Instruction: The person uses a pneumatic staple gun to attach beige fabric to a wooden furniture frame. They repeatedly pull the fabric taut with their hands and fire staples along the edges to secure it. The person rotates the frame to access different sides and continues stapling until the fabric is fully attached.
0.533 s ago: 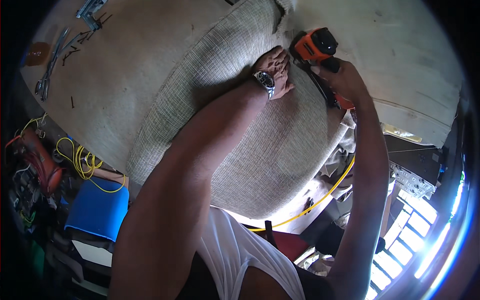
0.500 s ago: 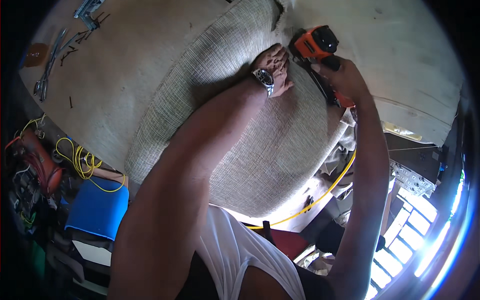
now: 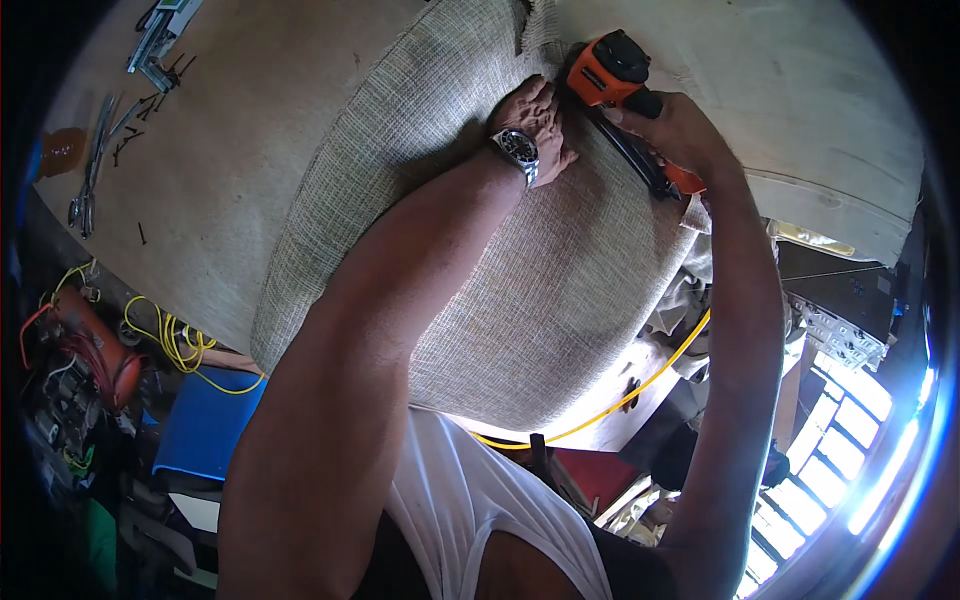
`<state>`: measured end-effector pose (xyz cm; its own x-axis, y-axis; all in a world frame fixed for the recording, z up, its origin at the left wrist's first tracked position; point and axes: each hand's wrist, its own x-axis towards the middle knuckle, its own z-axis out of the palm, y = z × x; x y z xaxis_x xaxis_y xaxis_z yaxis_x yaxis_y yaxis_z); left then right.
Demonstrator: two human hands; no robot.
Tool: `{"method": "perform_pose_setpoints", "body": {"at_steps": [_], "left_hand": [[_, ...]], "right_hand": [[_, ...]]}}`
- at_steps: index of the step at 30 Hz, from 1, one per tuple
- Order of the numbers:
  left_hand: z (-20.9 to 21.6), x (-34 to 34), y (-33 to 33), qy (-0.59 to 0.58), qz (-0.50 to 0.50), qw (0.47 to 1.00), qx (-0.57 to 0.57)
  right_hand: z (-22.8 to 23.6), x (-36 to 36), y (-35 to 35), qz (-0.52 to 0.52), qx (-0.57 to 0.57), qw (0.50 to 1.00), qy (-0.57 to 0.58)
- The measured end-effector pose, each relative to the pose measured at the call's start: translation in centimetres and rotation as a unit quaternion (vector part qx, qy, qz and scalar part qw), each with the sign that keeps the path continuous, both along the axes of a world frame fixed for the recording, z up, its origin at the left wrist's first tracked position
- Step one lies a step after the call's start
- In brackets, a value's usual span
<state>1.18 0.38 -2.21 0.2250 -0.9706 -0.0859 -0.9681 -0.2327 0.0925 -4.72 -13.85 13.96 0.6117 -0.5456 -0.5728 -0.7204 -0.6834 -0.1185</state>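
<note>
A grey-beige woven fabric (image 3: 540, 300) covers a large padded piece on the table in front of me. My left hand (image 3: 532, 120), with a watch (image 3: 518, 147) at the wrist, presses down on this fabric, its thumb spread to the right and its fingertips partly in shadow. My right hand (image 3: 685, 135) is closed round the handle of an orange and black staple gun (image 3: 610, 72). The tool's nose end sits just right of my left fingers, against the fabric's far edge; its contact point is hidden. The long black magazine (image 3: 635, 155) slants toward me over the cloth.
Pliers (image 3: 92, 175), several dark screws or nails (image 3: 140, 112) and a metal tool (image 3: 152, 45) lie on the wooden table (image 3: 225, 130) at left. A yellow hose (image 3: 650, 388) curves below the work. An orange machine (image 3: 95, 345) and a blue seat (image 3: 205, 425) stand lower left.
The staple gun and both hands appear slightly farther up and left in the picture. The view has shifted a little; both hands keep their holds.
</note>
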Motion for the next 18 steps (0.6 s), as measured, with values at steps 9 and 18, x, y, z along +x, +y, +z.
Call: {"method": "perform_pose_setpoints", "body": {"at_steps": [9, 18], "left_hand": [[-0.3, -0.2, 0.1, -0.006, -0.002, 1.0, -0.026], [1.0, 0.1, 0.0, 0.0, -0.027, 1.0, 0.002]], "right_hand": [[-2.4, 1.1, 2.1, 0.037, -0.106, 0.992, 0.056], [-3.2, 0.9, 2.0, -0.001, -0.133, 0.99, 0.053]]}}
